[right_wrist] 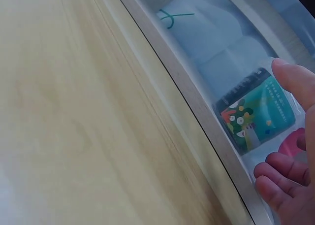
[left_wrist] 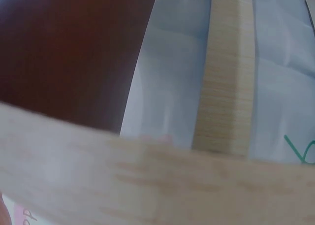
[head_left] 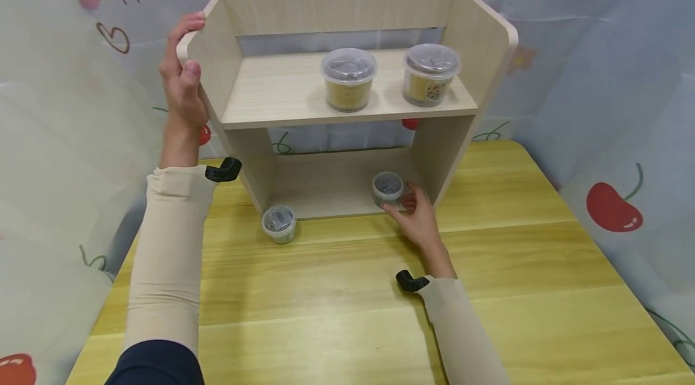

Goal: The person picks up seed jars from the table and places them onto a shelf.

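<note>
My left hand (head_left: 187, 80) grips the upper left side panel of a pale wooden two-tier shelf (head_left: 339, 116); the left wrist view shows the panel's edge (left_wrist: 147, 176) up close. At the right of the lower tier stands a small clear lidded tub (head_left: 388, 186), with a teal label (right_wrist: 263, 116) in the right wrist view. My right hand (head_left: 420, 222) holds it loosely, thumb at the front and curled fingers (right_wrist: 275, 185) at the right. A similar small tub (head_left: 279, 224) sits on the table by the shelf's front left corner.
Two larger lidded tubs with yellowish contents, one near the middle (head_left: 349, 79) and one at the right (head_left: 431, 74), stand on the upper tier. The shelf rests on a yellow wood-grain table (head_left: 326, 306). A patterned curtain (head_left: 597, 101) hangs behind and beside it.
</note>
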`<state>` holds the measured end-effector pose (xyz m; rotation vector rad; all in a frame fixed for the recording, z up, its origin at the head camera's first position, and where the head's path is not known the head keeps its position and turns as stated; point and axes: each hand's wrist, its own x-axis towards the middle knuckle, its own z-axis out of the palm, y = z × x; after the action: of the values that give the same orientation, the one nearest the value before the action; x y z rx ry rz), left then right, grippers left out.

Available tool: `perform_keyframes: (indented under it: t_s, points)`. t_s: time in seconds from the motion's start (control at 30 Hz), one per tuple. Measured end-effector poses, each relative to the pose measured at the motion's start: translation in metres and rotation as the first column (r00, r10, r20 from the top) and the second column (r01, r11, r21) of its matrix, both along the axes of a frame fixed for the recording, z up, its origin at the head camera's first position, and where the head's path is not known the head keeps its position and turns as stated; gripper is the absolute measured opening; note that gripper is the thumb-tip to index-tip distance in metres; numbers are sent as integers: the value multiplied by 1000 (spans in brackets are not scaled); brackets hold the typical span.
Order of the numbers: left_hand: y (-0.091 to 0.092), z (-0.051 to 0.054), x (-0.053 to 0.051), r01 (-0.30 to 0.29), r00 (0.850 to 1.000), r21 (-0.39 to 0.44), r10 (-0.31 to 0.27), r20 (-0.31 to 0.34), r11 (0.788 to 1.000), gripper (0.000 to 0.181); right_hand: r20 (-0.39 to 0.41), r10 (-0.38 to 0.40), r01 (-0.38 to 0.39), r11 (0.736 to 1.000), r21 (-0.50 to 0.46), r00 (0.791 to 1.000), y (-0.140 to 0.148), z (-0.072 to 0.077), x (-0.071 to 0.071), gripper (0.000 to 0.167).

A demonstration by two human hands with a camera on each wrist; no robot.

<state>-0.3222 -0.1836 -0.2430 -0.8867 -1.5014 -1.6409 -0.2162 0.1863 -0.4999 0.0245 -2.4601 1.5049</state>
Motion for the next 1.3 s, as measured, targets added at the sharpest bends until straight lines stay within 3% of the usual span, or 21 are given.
perform_keyframes:
  t_s: [0.2, 0.63, 1.0, 1.3]
  points:
    - [-3, 0, 1, -10, 1000, 0, 10, -1, 1000, 79, -4, -10, 10, 1000, -27, 1000, -3, -1, 7, 78]
    - [-8, -1, 0, -32, 999, -26, 32, -10, 999, 83, 48, -22, 21, 1000, 11, 999, -11, -2, 22, 68]
    - [-9, -2, -4, -31, 999, -41, 31, -7, 999, 87, 6, 73, -73, 997, -10, 997, -19, 0, 31, 53]
    - [-6, -2, -5, -23, 1000, -40, 22, -17, 999, 90, -3, 153, -153, 988, 11, 988, -24, 0, 36, 54]
